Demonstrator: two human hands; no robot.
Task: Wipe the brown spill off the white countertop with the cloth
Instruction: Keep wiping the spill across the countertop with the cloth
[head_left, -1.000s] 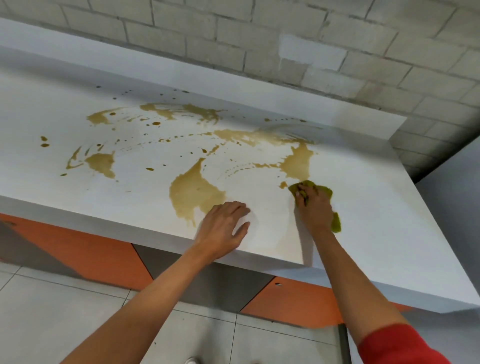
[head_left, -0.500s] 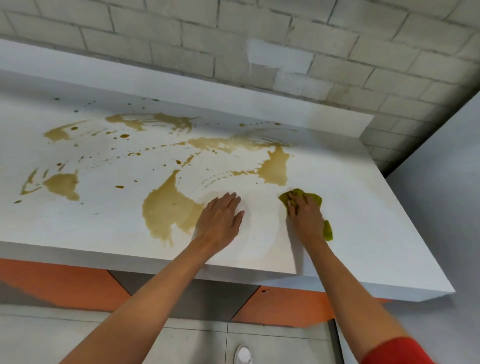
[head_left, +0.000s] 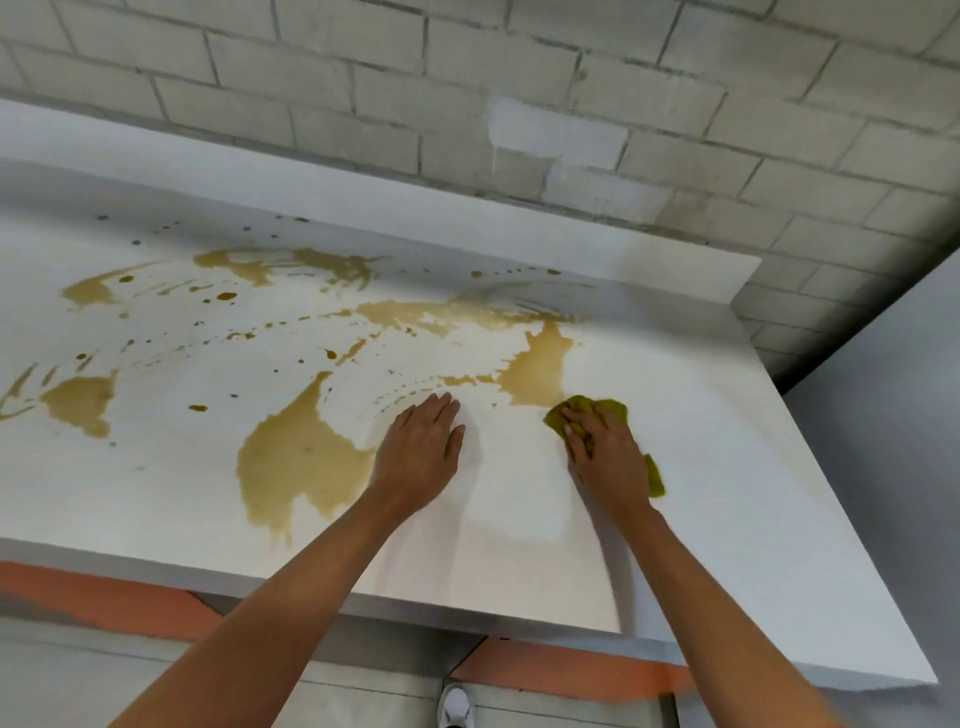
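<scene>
the right hand (head_left: 605, 452) pressed a crumpled yellow-green cloth (head_left: 618, 410) flat against the white countertop (head_left: 727, 493), fingers curled over it and holding it down, with a bit of cloth poking out on the far side and another at the right near the wrist. the cloth sat right at the near edge of one brown patch (head_left: 540, 369), on the right side of the brown spill (head_left: 296, 457). the left hand (head_left: 423, 447) lay open and flat on the counter, fingers together, holding nothing, just right of the biggest pool and seemingly bracing the body. the spill ran wide: the big pool near the front edge, a smaller one far left, a band across the middle, streaks and droplets toward the far side by the brick wall (head_left: 467, 78). the patch between the hands looked paler, with only a faint film. most of the job seemed left to do. to do this stroke well, it would help to push the cloth far and left through the patch with steady downward pressure, overlapping passes, working from the edges of each pool inward so the liquid did not get spread thinner. the cloth looked small for this much liquid, so refolding to a dry face would probably matter. keeping the left palm off the wet pool would avoid smearing.
</scene>
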